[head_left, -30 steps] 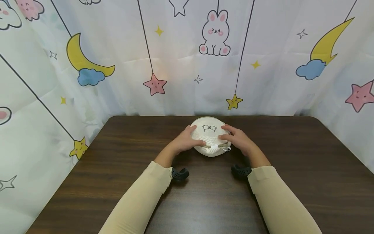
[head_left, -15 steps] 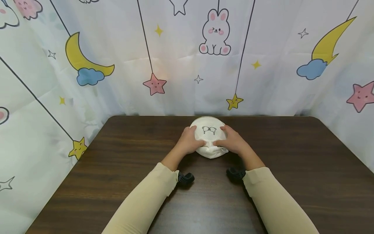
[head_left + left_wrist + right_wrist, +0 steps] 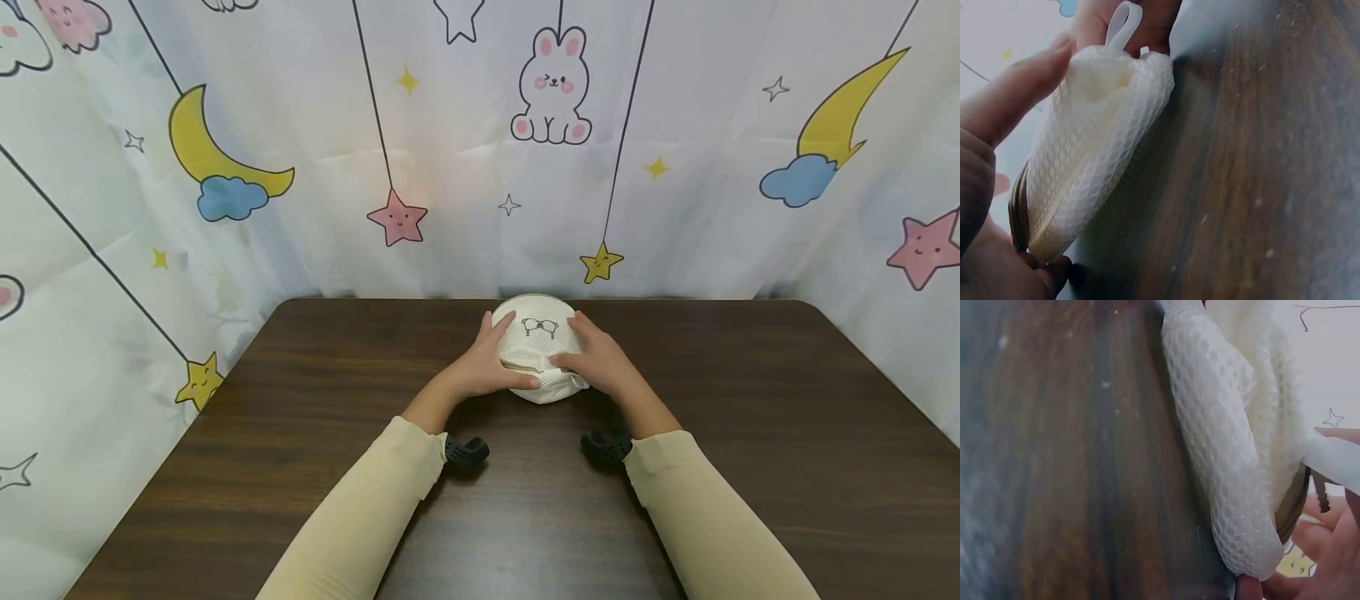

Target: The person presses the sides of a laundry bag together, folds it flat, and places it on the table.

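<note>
A round white mesh laundry bag point(image 3: 536, 310) with a small line drawing like a pair of glasses sits near the table's far edge. My left hand point(image 3: 478, 364) grips its left side, thumb across the front and fingers spread along the edge. On the opposite side my right hand point(image 3: 602, 364) holds it, thumb over the zip line and fingers at the rim. The left wrist view shows the puffy mesh side of the bag point(image 3: 1094, 144) and a white loop point(image 3: 1124, 26). A brownish zip edge point(image 3: 1294, 509) shows in the right wrist view.
The dark wooden table point(image 3: 525, 517) reaches back to a white curtain point(image 3: 465, 150) printed with moons, stars and a rabbit. Black straps point(image 3: 467, 454) stick out below the cuffs of both pale yellow sleeves point(image 3: 360, 517).
My right hand has shifted inward, its thumb now covering part of the zip. The left hand moved in, then its wrist swung back left and its thumb slid lower. The bag stays in place.
</note>
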A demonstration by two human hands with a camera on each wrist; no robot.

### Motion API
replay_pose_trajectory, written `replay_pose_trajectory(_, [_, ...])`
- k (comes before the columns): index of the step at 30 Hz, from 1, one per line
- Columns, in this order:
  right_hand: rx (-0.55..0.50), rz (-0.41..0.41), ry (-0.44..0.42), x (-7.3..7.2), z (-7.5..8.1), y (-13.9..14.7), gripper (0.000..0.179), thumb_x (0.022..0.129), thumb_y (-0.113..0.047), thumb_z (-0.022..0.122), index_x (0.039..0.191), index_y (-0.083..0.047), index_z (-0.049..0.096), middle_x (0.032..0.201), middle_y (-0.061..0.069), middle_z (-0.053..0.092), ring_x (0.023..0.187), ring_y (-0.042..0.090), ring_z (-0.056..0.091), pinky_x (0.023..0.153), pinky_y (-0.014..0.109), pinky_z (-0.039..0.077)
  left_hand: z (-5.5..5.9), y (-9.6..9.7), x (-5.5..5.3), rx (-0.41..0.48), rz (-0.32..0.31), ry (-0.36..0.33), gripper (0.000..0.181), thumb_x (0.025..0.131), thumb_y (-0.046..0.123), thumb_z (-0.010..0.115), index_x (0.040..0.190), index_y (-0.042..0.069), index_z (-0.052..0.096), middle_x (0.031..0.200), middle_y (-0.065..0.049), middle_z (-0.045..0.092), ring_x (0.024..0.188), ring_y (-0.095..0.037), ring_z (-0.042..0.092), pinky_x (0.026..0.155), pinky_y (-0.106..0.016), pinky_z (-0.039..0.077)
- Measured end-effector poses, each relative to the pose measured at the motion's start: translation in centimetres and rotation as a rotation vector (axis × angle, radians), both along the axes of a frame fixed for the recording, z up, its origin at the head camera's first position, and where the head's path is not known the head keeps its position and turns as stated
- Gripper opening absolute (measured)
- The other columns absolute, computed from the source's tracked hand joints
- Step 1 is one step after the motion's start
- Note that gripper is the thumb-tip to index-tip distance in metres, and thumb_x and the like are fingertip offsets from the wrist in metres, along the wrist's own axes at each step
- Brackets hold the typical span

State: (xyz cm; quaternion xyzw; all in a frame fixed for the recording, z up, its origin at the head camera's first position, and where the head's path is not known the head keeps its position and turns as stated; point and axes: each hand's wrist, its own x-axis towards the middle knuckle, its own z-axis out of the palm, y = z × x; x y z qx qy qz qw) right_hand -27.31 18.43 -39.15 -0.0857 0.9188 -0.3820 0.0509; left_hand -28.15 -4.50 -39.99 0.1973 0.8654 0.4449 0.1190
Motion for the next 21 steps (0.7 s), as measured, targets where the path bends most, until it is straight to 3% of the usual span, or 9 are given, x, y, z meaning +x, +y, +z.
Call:
replay_pose_trajectory(5, [-0.058,0.060,-0.023,0.1,0.0,0.2,0.081,0.090,-0.038,0.067,0.156,-0.012,0.027,0.162,0.018,0.022,0.147,0.039,0.023,0.114,0.059,0.025,-0.3,-0.2,0.0,-0.032,-0.041,0.022,0.119,0.070,0.045,0.085,0.160,0.029,0.008,0.163,-0.010,-0.020,0.152,-0.032,-0.002,0.117,-0.054,0.023])
replay_pose_trajectory(8, [-0.054,0.143,-0.068,0.3,0.1,0.5,0.088,0.087,-0.045,0.070,0.156,-0.014,0.025,0.164,0.018,0.009,0.149,0.040,0.015,0.113,0.062,0.024,-0.4,0.0,0.0,-0.044,-0.035,0.033,0.119,0.071,0.045,0.085,0.160,0.027,0.008,0.164,-0.011,-0.019,0.152,-0.032,0.000,0.117,-0.053,0.024])
replay_pose_trajectory(13, [-0.010,0.238,-0.096,0.4,0.1,1.0,0.104,0.075,-0.043,0.081,0.158,-0.021,0.021,0.165,0.015,-0.008,0.151,0.043,-0.001,0.112,0.066,0.022,-0.4,0.1,0.2,-0.063,-0.023,0.053,0.119,0.071,0.045,0.085,0.160,0.025,0.009,0.164,-0.012,-0.018,0.153,-0.031,0.001,0.117,-0.051,0.025])
replay_pose_trajectory(21, [0.018,0.226,-0.004,0.4,0.2,1.0,0.093,0.078,-0.035,0.079,0.155,-0.017,0.030,0.165,0.019,0.005,0.151,0.041,0.008,0.112,0.065,0.024,-0.2,0.4,0.3,-0.074,0.012,0.069,0.112,0.075,0.051,0.081,0.159,0.021,0.014,0.165,-0.015,-0.012,0.152,-0.032,0.009,0.115,-0.052,0.029])
